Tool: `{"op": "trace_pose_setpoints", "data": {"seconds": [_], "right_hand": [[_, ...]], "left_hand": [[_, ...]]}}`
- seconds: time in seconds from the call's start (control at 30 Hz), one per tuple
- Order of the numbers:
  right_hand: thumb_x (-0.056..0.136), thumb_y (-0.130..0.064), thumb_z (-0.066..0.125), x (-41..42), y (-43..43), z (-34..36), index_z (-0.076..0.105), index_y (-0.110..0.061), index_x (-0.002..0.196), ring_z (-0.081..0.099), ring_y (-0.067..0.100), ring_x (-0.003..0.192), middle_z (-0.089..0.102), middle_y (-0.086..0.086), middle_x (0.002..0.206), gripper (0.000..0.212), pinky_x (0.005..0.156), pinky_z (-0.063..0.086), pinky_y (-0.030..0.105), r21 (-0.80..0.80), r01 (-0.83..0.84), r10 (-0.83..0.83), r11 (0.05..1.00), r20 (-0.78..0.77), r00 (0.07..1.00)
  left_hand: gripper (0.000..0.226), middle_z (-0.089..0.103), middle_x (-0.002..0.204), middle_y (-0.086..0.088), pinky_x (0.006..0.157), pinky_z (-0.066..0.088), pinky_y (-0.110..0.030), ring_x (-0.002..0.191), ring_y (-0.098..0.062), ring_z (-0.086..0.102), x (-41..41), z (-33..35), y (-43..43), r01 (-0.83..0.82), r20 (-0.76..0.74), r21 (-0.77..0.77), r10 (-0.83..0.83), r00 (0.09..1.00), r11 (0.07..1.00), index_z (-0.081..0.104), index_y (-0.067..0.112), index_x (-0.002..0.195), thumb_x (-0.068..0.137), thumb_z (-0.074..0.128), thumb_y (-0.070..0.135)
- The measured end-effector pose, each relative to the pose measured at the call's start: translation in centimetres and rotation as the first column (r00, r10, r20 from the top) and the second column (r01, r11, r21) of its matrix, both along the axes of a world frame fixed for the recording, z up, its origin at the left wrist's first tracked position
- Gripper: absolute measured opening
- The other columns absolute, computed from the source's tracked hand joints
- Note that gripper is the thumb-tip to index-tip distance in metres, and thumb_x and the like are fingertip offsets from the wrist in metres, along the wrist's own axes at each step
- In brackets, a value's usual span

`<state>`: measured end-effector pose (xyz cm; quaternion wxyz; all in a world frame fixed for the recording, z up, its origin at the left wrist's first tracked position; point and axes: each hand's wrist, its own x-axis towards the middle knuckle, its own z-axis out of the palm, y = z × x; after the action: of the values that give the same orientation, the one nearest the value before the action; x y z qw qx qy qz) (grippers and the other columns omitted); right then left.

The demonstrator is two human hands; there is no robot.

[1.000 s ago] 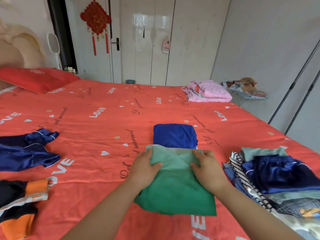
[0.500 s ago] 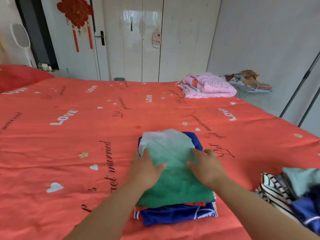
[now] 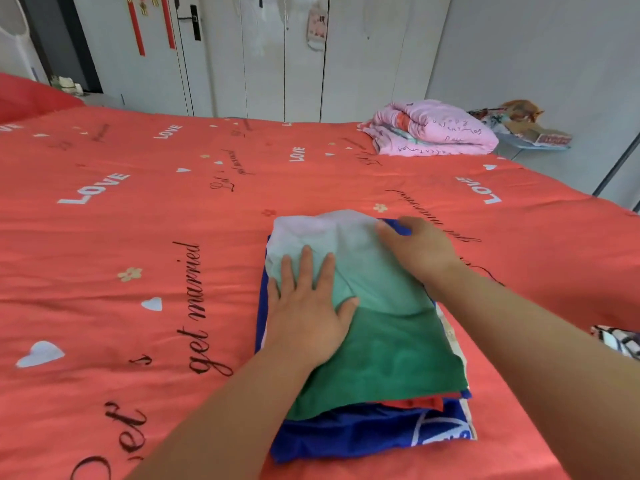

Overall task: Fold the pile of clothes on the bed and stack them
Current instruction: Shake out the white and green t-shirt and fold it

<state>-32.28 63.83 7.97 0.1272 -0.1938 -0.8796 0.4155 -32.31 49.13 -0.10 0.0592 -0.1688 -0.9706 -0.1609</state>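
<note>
A folded green garment (image 3: 388,344), pale at its far end and dark green near me, lies on top of a folded blue garment (image 3: 360,434) on the red bed cover (image 3: 138,237). A red strip of cloth (image 3: 420,402) shows between the two. My left hand (image 3: 306,306) lies flat on the green garment's left side, fingers straight. My right hand (image 3: 419,251) rests on its far right corner, fingers extended. Both press on the stack and grip nothing.
A folded pink quilt (image 3: 433,129) sits at the bed's far right corner, with a cluttered small table (image 3: 526,133) beyond it. A bit of striped clothing (image 3: 620,341) shows at the right edge. White wardrobe doors (image 3: 277,57) stand behind the bed.
The green garment went from the cover in front of the blue one onto the blue stack. Since then my right hand slid to the far right corner and my left hand flattened.
</note>
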Motion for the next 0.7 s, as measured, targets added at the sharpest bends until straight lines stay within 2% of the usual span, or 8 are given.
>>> {"op": "trace_pose_setpoints", "data": {"seconds": [0.07,0.13,0.27,0.37,0.43,0.53,0.6,0.7], "right_hand": [[0.080,-0.002,0.059,-0.9,-0.3,0.2,0.060,-0.017,0.120,0.060,0.021,0.096,0.063,0.006,0.114,0.043,0.086,0.050,0.031,-0.206,-0.085,0.069,0.975,-0.081,0.994],[0.078,0.010,0.046,-1.1,-0.2,0.0,0.059,-0.020,0.123,0.058,0.018,0.106,0.062,0.003,0.120,0.056,0.097,0.047,0.033,-0.210,-0.068,0.035,0.975,-0.158,0.987],[0.081,-0.002,0.039,-0.5,0.9,-1.2,0.060,-0.026,0.095,0.048,0.035,0.115,0.058,0.013,0.121,0.035,0.085,0.037,0.032,0.332,0.057,-0.057,0.942,-0.011,0.998],[0.079,-0.003,0.041,-0.3,0.3,-1.5,0.053,-0.017,0.127,0.037,0.033,0.128,0.046,0.010,0.138,0.052,0.101,0.029,0.037,0.533,0.016,0.097,0.846,-0.183,0.978],[0.081,-0.013,0.037,-0.6,-0.7,-1.4,0.049,-0.014,0.133,0.037,0.035,0.130,0.045,0.012,0.140,0.053,0.108,0.026,0.040,0.687,-0.035,0.284,0.726,-0.253,0.925],[0.094,-0.040,0.016,-1.1,-0.9,-3.6,0.034,-0.026,0.142,0.016,0.032,0.141,0.028,0.006,0.151,0.053,0.112,0.015,0.048,0.798,-0.218,0.291,0.562,0.056,0.955],[0.098,-0.047,0.016,-1.4,0.1,-6.2,0.013,-0.036,0.147,0.000,0.026,0.144,0.008,-0.004,0.157,0.051,0.114,0.004,0.050,0.711,-0.315,0.179,0.628,0.262,0.948],[0.098,-0.048,0.017,-2.0,0.9,-8.6,0.006,-0.041,0.146,-0.002,0.023,0.145,0.002,-0.010,0.157,0.050,0.114,0.005,0.050,0.625,-0.304,0.147,0.719,0.291,0.945]], "left_hand": [[0.071,-0.020,0.155,-0.001,0.116,-0.002,-0.047,0.142,-0.028,-0.017,-0.1,-0.2,-0.1,-0.001,0.000,0.007,0.001,1.000,1.000,-0.008,0.032,0.147,0.091,0.024,0.061],[0.071,-0.019,0.155,-0.001,0.116,-0.002,-0.047,0.142,-0.028,-0.017,0.0,-0.3,-0.2,-0.003,-0.013,0.016,0.003,1.000,1.000,-0.009,0.033,0.147,0.091,0.024,0.062],[0.072,-0.018,0.156,-0.001,0.116,-0.001,-0.047,0.143,-0.028,-0.016,0.2,-0.1,-0.1,0.005,0.005,-0.007,-0.005,1.000,1.000,-0.006,0.033,0.148,0.090,0.026,0.062],[0.070,-0.015,0.157,0.000,0.115,-0.002,-0.048,0.143,-0.027,-0.013,-0.1,1.1,0.0,-0.022,-0.013,-0.028,0.022,1.000,0.999,-0.003,0.033,0.148,0.091,0.026,0.062],[0.067,-0.011,0.157,0.000,0.114,-0.002,-0.047,0.144,-0.027,-0.011,-0.8,2.1,0.1,-0.051,-0.089,-0.007,0.050,0.995,0.999,0.001,0.032,0.148,0.092,0.026,0.059],[0.063,-0.010,0.157,0.001,0.115,-0.001,-0.049,0.144,-0.026,-0.010,-2.2,1.7,0.5,-0.033,-0.108,-0.020,0.031,0.994,0.999,0.003,0.035,0.148,0.093,0.026,0.055],[0.060,-0.012,0.157,0.003,0.116,-0.003,-0.050,0.143,-0.026,-0.013,-2.9,0.3,0.9,-0.007,-0.012,-0.049,0.006,1.000,0.999,0.002,0.038,0.147,0.094,0.023,0.056],[0.060,-0.012,0.157,0.004,0.116,-0.003,-0.050,0.144,-0.026,-0.012,-4.5,-1.4,1.4,0.030,0.075,-0.081,-0.024,0.997,0.996,0.002,0.039,0.147,0.093,0.021,0.057]]}}
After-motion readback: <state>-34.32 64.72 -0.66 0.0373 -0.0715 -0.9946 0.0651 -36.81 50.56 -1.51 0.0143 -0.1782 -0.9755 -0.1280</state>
